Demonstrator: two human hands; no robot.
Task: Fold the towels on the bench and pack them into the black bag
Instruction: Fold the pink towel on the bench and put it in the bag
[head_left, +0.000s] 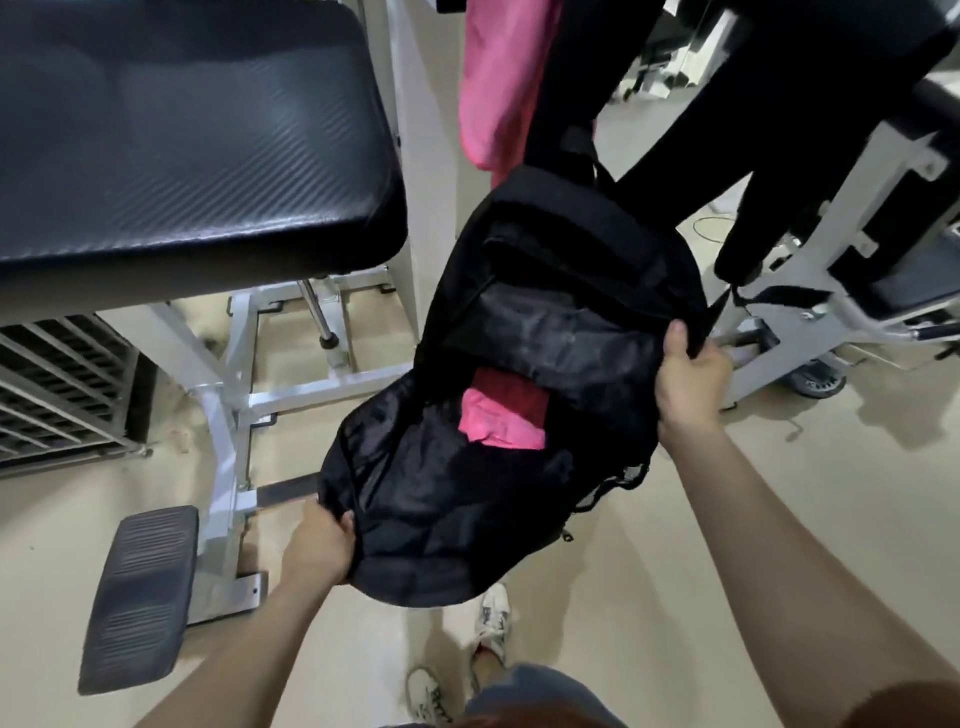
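Far to the left of the left hand, and higher, we see the black padded bench (182, 130); the picture edge cuts off its far end. Just left of this hand a grey ribbed foot plate (140, 597) sits low on the white frame (228, 415).

The left hand (319, 545) grips the lower left edge of the black bag (441, 519). Its fingers curl round the fabric, and their tips are hidden behind it. The bag is held in the air between the two hands, tilted, with its open mouth turned toward us.

Inside the bag, about midway between the hands, lies a pink towel (501, 423). A dark red cloth (514, 387) touches it on the far side. The black lining covers part of both, so we cannot tell how deep they go or whether more lies under them. The rest of the inside is too dark to read.

Beyond both hands, above the bag, a pink cloth (498, 78) hangs down. Its upper part is cut off, and we cannot see what carries it.

The right hand (688, 384) holds the right edge of the bag. Its thumb (675, 332) presses on the rim, and the other fingers are hidden under the fabric. To the right of this hand stands a grey machine (831, 234), only partly in view. Between the forearms we see two white shoes (493, 618) on the floor.
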